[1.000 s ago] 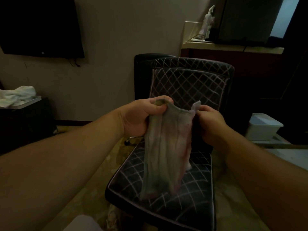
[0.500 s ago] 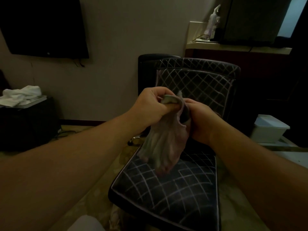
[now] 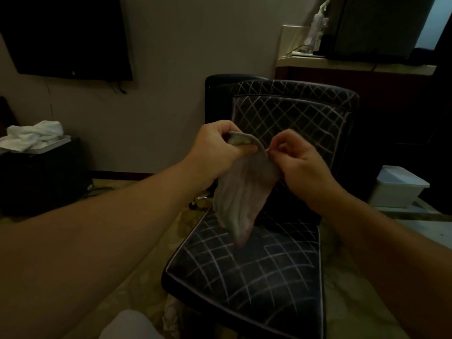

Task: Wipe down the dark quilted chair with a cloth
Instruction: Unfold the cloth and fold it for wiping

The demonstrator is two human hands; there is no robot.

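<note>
Now gathered: cloth (image 3: 241, 192), spread wide between the hands a second ago, is bunched narrow. Left hand (image 3: 215, 148) grips its top edge; right hand (image 3: 297, 159) pinches the adjacent corner. Cloth hangs above the chair (image 3: 247, 270) seat, long axis vertical, tip down. Likely being folded for wiping.

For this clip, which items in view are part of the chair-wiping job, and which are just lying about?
Part of the job:
- cloth, held above the seat by both hands
- dark quilted chair
- left hand
- right hand

Lying about:
- wall TV
- white towels on a dark stand
- white lidded bin on the floor
- spray bottle on the counter
</note>
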